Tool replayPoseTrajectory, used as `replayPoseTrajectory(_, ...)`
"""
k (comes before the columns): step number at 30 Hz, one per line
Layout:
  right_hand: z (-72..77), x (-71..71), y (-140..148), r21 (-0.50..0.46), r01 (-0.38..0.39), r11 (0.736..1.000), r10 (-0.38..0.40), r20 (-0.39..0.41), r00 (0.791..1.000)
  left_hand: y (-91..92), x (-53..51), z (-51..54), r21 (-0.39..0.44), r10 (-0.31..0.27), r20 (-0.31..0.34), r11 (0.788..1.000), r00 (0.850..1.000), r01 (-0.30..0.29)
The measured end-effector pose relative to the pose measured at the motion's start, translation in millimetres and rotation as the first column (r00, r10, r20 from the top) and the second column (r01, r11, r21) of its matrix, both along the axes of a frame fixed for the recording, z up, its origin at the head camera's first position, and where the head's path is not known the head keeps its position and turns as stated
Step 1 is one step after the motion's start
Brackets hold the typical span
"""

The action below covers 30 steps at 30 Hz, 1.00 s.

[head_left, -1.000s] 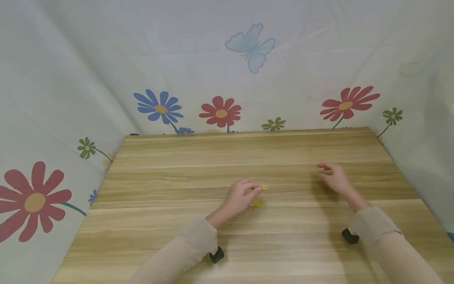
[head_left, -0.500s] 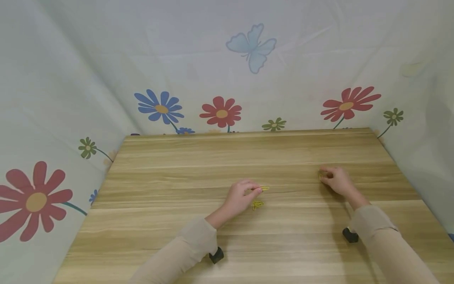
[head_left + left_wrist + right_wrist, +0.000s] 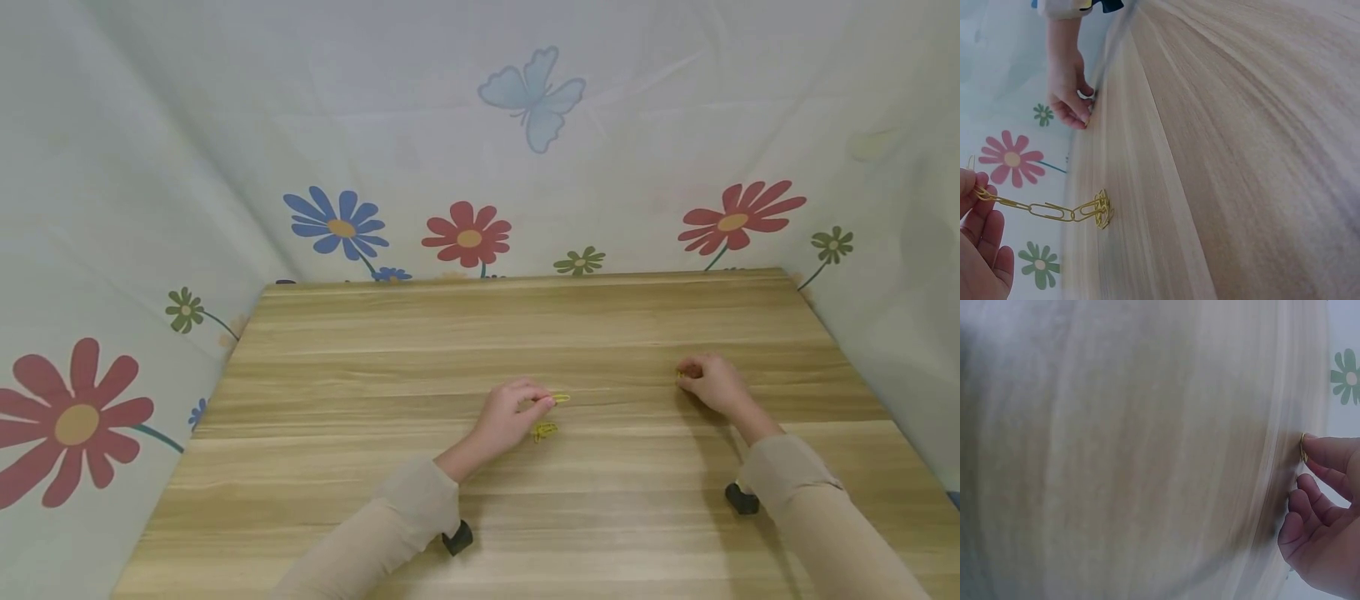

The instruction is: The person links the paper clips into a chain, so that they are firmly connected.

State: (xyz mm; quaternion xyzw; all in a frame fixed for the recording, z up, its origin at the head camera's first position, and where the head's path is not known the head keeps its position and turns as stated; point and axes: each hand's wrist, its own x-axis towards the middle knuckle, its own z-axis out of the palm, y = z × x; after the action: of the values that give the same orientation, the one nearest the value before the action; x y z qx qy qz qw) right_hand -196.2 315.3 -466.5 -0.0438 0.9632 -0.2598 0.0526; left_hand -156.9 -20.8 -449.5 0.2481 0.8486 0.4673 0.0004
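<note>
Between thumb and fingertips, my left hand [image 3: 508, 418] pinches the top of a yellow paper clip chain [image 3: 1054, 211]. One paper clip [image 3: 562, 398] sticks out past the fingertips in the head view. The chain slopes down from the hand, and its lower links [image 3: 545, 432] lie bunched on the table. Farther right, my right hand [image 3: 711, 385] is down at the tabletop, pinching a small yellow paper clip [image 3: 1303, 449] between thumb and forefinger. The fingers cover most of that clip, and the other fingers of this hand are curled loosely.
The wood-grain table [image 3: 420, 333] runs back to a white curtain [image 3: 637, 167] printed with flowers and a butterfly. A dark block-shaped piece [image 3: 457, 538] shows under the left cuff, and a similar one [image 3: 742, 498] is below the right cuff.
My right hand has come down to the table, and its thumb and forefinger have closed on a paper clip. The left hand has stayed in place with the chain.
</note>
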Motion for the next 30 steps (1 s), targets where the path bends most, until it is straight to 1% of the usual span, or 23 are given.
replayPoseTrajectory(4, 0.0, 0.9, -2, -0.021, 0.004, 1.0, -0.004, -0.012, 1.0, 0.2, 0.3, 1.1, -0.003, -0.003, 0.002, 1.0, 1.0, 0.003)
replayPoseTrajectory(9, 0.2, 2.8, -3, -0.033, 0.026, 0.999, -0.026, 0.009, 1.0, 0.7, 0.8, 3.0, -0.012, 0.001, -0.001, 1.0, 1.0, -0.001)
replayPoseTrajectory(11, 0.3, 3.6, -4, -0.044, 0.034, 0.998, -0.034, -0.003, 0.999, 0.7, 0.9, 2.7, -0.015, 0.003, -0.002, 1.0, 1.0, -0.003)
replayPoseTrajectory(14, 2.7, 5.7, -5, -0.079, 0.041, 0.996, -0.045, -0.043, 0.998, 0.7, 1.0, 1.9, -0.018, 0.006, 0.001, 1.0, 1.0, -0.006)
replayPoseTrajectory(16, 4.5, 6.5, -5, -0.108, 0.048, 0.993, -0.054, -0.051, 0.997, 0.6, 1.0, 1.4, -0.02, 0.005, 0.008, 1.0, 1.0, -0.005)
replayPoseTrajectory(18, 7.0, 7.0, -5, -0.137, 0.059, 0.989, -0.064, -0.036, 0.997, 0.4, 0.9, 1.2, -0.02, 0.005, 0.014, 1.0, 1.0, -0.004)
replayPoseTrajectory(21, 11.0, 7.8, -5, -0.181, 0.079, 0.98, -0.076, 0.02, 0.997, 0.1, 0.7, 1.1, -0.021, 0.004, 0.023, 1.0, 1.0, -0.003)
replayPoseTrajectory(24, 15.8, 9.6, -9, -0.218, 0.1, 0.971, -0.09, 0.054, 0.994, 0.1, 0.5, 1.1, -0.019, 0.005, 0.029, 1.0, 1.0, -0.005)
replayPoseTrajectory(30, 26.4, 11.5, -26, -0.285, 0.105, 0.953, -0.084, 0.082, 0.993, 0.0, 0.4, 1.7, -0.027, 0.01, 0.036, 1.0, 0.999, -0.009)
